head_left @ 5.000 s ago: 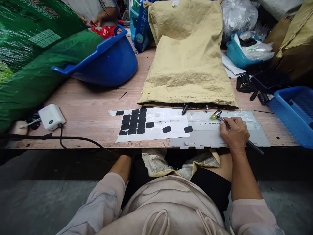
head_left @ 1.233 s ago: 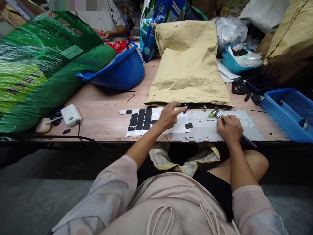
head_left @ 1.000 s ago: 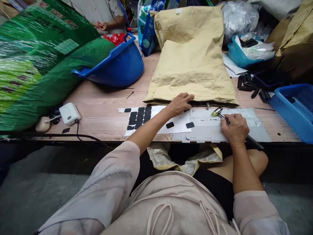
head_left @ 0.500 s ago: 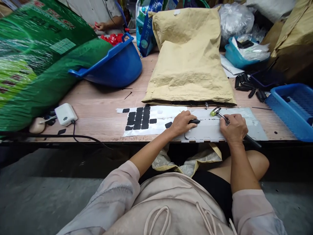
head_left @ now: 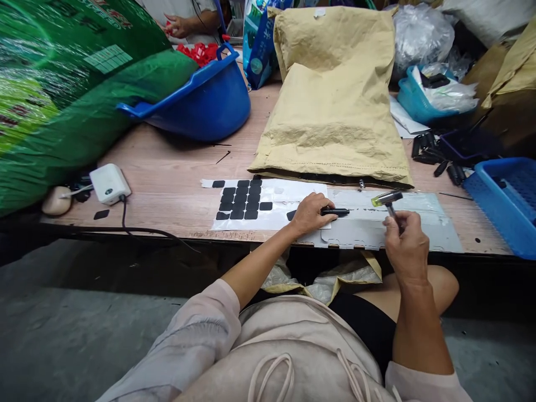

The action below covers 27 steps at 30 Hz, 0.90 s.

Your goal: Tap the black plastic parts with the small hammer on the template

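My left hand (head_left: 310,214) seems to cover one end of the black tube (head_left: 338,212) and part of a patch (head_left: 291,215). My right hand (head_left: 407,241) hides the hammer's (head_left: 387,198) lower handle. The left edge cuts off the green sack (head_left: 125,97), the right the basket (head_left: 500,192), the top a co-worker (head_left: 195,24). A metal bit (head_left: 362,183) is too small to name.

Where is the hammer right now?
In the head view, the hammer is right of centre in the right hand's grip, between the black piece and the blue basket.
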Each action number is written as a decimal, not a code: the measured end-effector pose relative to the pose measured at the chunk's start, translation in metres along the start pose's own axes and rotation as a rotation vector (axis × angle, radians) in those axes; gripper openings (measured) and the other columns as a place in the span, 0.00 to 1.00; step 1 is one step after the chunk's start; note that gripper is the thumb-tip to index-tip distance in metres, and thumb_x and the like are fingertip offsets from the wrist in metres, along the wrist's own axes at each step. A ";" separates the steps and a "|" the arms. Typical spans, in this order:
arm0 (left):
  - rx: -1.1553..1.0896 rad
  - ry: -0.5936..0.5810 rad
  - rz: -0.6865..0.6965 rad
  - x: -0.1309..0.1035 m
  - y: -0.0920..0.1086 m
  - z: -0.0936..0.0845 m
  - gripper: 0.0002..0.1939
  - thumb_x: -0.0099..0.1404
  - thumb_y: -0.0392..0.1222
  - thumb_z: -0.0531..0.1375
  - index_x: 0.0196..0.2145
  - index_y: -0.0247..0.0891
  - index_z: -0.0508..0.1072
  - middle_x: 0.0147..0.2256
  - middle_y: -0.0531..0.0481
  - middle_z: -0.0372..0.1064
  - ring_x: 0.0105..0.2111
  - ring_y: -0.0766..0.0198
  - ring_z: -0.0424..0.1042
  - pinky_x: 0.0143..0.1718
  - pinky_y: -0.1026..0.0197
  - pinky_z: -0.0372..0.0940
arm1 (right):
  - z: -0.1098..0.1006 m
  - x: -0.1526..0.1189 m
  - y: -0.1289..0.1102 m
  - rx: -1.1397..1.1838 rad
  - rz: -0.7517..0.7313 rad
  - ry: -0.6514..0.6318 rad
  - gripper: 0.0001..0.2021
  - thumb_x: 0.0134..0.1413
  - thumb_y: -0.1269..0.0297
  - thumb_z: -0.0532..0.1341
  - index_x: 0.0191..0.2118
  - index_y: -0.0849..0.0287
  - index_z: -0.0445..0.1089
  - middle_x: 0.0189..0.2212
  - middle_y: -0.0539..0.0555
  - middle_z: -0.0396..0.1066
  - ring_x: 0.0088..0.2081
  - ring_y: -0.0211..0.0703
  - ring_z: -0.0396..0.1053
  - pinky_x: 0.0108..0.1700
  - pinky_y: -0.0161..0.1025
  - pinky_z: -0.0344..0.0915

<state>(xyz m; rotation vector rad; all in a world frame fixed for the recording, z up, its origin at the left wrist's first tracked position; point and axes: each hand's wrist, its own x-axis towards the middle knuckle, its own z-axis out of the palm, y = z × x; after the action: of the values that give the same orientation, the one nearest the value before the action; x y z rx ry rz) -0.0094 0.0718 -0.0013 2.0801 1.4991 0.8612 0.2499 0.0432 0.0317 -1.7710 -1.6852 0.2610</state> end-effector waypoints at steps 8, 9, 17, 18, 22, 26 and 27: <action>-0.016 -0.032 -0.044 0.001 0.005 -0.003 0.09 0.61 0.41 0.73 0.38 0.40 0.80 0.36 0.49 0.75 0.41 0.55 0.70 0.45 0.54 0.65 | 0.013 -0.030 -0.040 0.118 -0.137 -0.161 0.21 0.67 0.57 0.57 0.62 0.55 0.73 0.46 0.58 0.82 0.44 0.49 0.79 0.46 0.43 0.72; -0.022 -0.035 -0.047 0.001 0.006 -0.003 0.09 0.62 0.41 0.73 0.37 0.40 0.80 0.36 0.49 0.75 0.41 0.55 0.70 0.46 0.54 0.65 | 0.014 -0.031 -0.043 0.135 -0.173 -0.156 0.22 0.68 0.59 0.57 0.63 0.54 0.73 0.51 0.59 0.81 0.49 0.49 0.78 0.50 0.44 0.73; -0.035 -0.072 -0.072 0.003 0.008 -0.005 0.10 0.61 0.42 0.74 0.32 0.40 0.76 0.36 0.50 0.75 0.40 0.56 0.69 0.43 0.55 0.63 | 0.017 -0.043 -0.064 -0.006 -0.332 -0.029 0.22 0.71 0.66 0.54 0.65 0.53 0.73 0.42 0.57 0.80 0.40 0.44 0.77 0.45 0.38 0.70; -0.030 -0.076 -0.071 0.003 0.008 -0.005 0.11 0.61 0.42 0.73 0.31 0.40 0.75 0.35 0.51 0.75 0.40 0.56 0.68 0.43 0.55 0.62 | 0.018 -0.045 -0.064 -0.048 -0.325 -0.042 0.22 0.71 0.66 0.54 0.64 0.53 0.74 0.40 0.56 0.80 0.39 0.43 0.76 0.42 0.37 0.69; -0.022 -0.080 -0.063 0.003 0.008 -0.004 0.11 0.62 0.43 0.73 0.30 0.40 0.74 0.34 0.52 0.74 0.39 0.57 0.67 0.43 0.55 0.60 | 0.020 -0.045 -0.060 -0.097 -0.283 -0.093 0.22 0.71 0.66 0.53 0.64 0.52 0.74 0.39 0.54 0.79 0.39 0.43 0.76 0.39 0.35 0.67; -0.025 -0.086 -0.064 0.003 0.009 -0.004 0.10 0.63 0.44 0.72 0.31 0.41 0.75 0.35 0.52 0.74 0.39 0.57 0.67 0.43 0.55 0.60 | 0.016 -0.042 -0.057 -0.061 -0.297 -0.014 0.22 0.72 0.64 0.53 0.64 0.54 0.74 0.40 0.56 0.79 0.39 0.44 0.75 0.41 0.36 0.67; -0.023 -0.087 -0.067 0.003 0.009 -0.004 0.10 0.63 0.44 0.72 0.31 0.41 0.75 0.35 0.52 0.74 0.40 0.57 0.67 0.43 0.55 0.61 | 0.016 -0.042 -0.056 -0.069 -0.295 -0.001 0.22 0.72 0.63 0.52 0.64 0.54 0.74 0.40 0.56 0.79 0.39 0.44 0.75 0.41 0.36 0.67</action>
<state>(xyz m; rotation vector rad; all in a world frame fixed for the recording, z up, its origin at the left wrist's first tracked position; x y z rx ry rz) -0.0054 0.0722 0.0082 2.0125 1.4970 0.7499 0.1892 0.0051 0.0404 -1.5427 -1.9472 0.0730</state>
